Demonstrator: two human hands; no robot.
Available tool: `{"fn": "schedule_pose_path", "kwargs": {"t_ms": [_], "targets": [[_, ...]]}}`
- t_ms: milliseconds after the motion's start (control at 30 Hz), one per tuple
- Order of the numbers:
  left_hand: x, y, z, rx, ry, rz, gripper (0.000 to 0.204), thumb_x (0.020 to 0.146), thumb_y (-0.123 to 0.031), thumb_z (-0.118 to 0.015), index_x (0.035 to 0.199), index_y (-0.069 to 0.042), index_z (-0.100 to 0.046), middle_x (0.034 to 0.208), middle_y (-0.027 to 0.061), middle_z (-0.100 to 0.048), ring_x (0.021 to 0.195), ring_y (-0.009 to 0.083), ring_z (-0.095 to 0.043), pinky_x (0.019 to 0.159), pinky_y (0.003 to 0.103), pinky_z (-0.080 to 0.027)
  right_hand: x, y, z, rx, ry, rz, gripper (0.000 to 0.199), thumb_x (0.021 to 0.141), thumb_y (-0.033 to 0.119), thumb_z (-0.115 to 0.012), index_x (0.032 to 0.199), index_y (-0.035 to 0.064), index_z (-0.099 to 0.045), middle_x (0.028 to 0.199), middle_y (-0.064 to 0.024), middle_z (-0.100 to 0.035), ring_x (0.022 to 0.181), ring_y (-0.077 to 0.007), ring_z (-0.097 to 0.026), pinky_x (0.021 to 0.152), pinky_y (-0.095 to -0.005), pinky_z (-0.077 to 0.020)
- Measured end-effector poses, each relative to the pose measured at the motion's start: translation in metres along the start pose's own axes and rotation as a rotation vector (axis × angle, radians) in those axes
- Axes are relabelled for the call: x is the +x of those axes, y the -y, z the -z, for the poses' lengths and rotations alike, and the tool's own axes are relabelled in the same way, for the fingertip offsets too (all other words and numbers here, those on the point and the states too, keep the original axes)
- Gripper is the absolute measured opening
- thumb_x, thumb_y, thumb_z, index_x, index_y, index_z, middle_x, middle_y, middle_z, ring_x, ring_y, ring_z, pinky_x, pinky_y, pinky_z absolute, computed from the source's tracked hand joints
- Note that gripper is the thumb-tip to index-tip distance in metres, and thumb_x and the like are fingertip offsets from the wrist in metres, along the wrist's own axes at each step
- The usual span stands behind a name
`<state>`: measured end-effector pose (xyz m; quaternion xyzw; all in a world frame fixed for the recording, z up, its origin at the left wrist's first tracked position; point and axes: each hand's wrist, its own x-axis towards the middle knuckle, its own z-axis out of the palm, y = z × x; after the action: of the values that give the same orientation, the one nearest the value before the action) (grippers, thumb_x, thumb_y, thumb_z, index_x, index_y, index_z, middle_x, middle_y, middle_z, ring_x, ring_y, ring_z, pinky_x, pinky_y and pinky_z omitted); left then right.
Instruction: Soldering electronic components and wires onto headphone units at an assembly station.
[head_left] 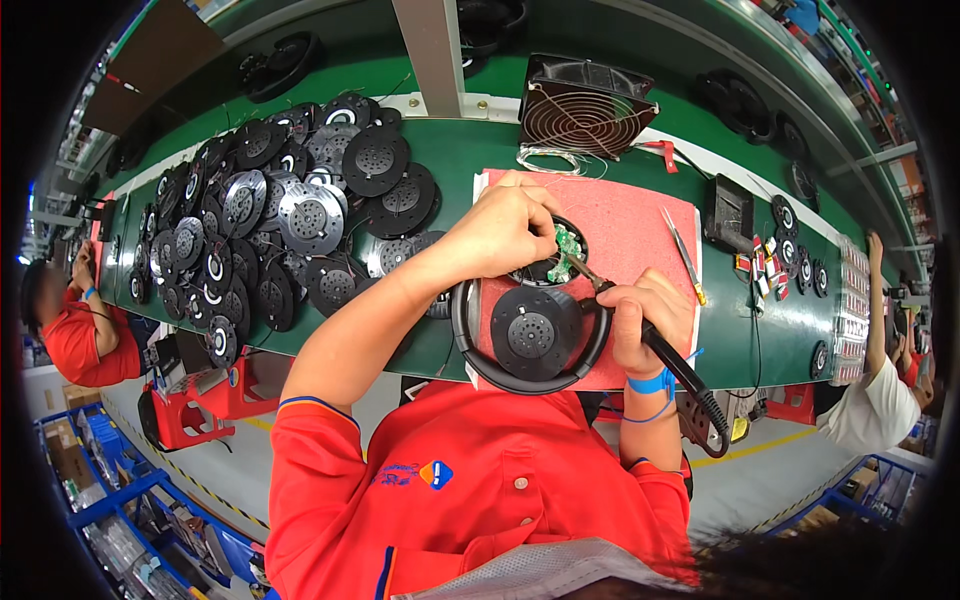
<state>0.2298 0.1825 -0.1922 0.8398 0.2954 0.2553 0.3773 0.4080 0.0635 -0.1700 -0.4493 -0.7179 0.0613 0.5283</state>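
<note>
My right hand (650, 320) grips a black-handled soldering iron (668, 352). Its metal tip points up and left at a small green circuit board (568, 252) inside a round black cup. Over that cup, my left hand (508, 228) is closed in a pinch; what its fingertips hold is too small to make out. The cup appears to belong to black headphones, whose curved band (556, 386) bends round the near side. A round black disc with a perforated centre (535, 332) lies inside the band. All this rests on a pink foam mat (640, 215).
Many black speaker discs (310, 218) are heaped to the left. A fan with a wire guard (585, 108) stands behind the mat, beside a wire coil (550, 160). Tweezers (683, 250), a black tray (729, 213) and small red-and-white parts (765, 268) lie right. Co-workers sit at both sides.
</note>
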Motion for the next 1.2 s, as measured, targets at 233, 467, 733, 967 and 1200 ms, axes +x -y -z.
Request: {"fn": "schedule_pose_path", "kwargs": {"t_ms": [233, 467, 733, 967, 1200], "targets": [[0.0, 0.0004, 0.0003, -0.006, 0.011, 0.019, 0.007, 0.063, -0.011, -0.067, 0.065, -0.004, -0.069, 0.098, 0.0052, -0.067, 0.102, 0.0281, -0.051, 0.089, 0.036, -0.043, -0.0006, 0.0004, 0.0019, -0.002, -0.015, -0.002, 0.03, 0.089, 0.018, -0.053, 0.066, -0.0001, -0.062, 0.057, -0.007, -0.058, 0.045, -0.0177, -0.045, 0.044, -0.03, -0.0327], [0.0003, -0.0008, 0.0021, -0.018, 0.038, 0.043, 0.008, 0.063, -0.011, -0.068, 0.066, -0.004, -0.07, 0.1, 0.0049, -0.067, 0.102, 0.0275, -0.05, 0.092, 0.035, -0.041, -0.0002, 0.0004, 0.0022, 0.005, -0.002, 0.001, 0.031, 0.09, 0.018, -0.054, 0.066, -0.0001, -0.061, 0.055, -0.0067, -0.056, 0.045, -0.0178, -0.045, 0.045, -0.0301, -0.0326], [0.0009, -0.001, 0.0046, -0.011, 0.069, 0.036, 0.008, 0.064, -0.012, -0.069, 0.067, -0.005, -0.07, 0.1, 0.0048, -0.067, 0.104, 0.027, -0.05, 0.093, 0.035, -0.039, 0.0003, 0.0, -0.0013, 0.018, -0.031, 0.009, 0.024, 0.086, 0.016, -0.058, 0.066, 0.0023, -0.063, 0.053, -0.0056, -0.052, 0.044, -0.018, -0.045, 0.043, -0.03, -0.033], [0.0016, -0.0013, 0.0053, -0.007, 0.089, 0.059, 0.009, 0.064, -0.013, -0.069, 0.067, -0.004, -0.07, 0.102, 0.0053, -0.066, 0.105, 0.0271, -0.049, 0.094, 0.036, -0.039, 0.0007, 0.0024, 0.0004, 0.007, -0.009, 0.019, 0.029, 0.088, 0.015, -0.053, 0.066, -0.0006, -0.062, 0.056, -0.0072, -0.057, 0.045, -0.0181, -0.045, 0.044, -0.0307, -0.0332], [0.001, -0.0017, 0.0053, -0.008, 0.082, 0.054, 0.009, 0.065, -0.013, -0.069, 0.067, -0.004, -0.07, 0.101, 0.0054, -0.066, 0.105, 0.0273, -0.049, 0.095, 0.036, -0.038, -0.0004, 0.0027, -0.0004, 0.007, -0.011, 0.022, 0.03, 0.089, 0.016, -0.053, 0.065, -0.0003, -0.061, 0.056, -0.0072, -0.058, 0.045, -0.0187, -0.045, 0.045, -0.0313, -0.0337]]}}
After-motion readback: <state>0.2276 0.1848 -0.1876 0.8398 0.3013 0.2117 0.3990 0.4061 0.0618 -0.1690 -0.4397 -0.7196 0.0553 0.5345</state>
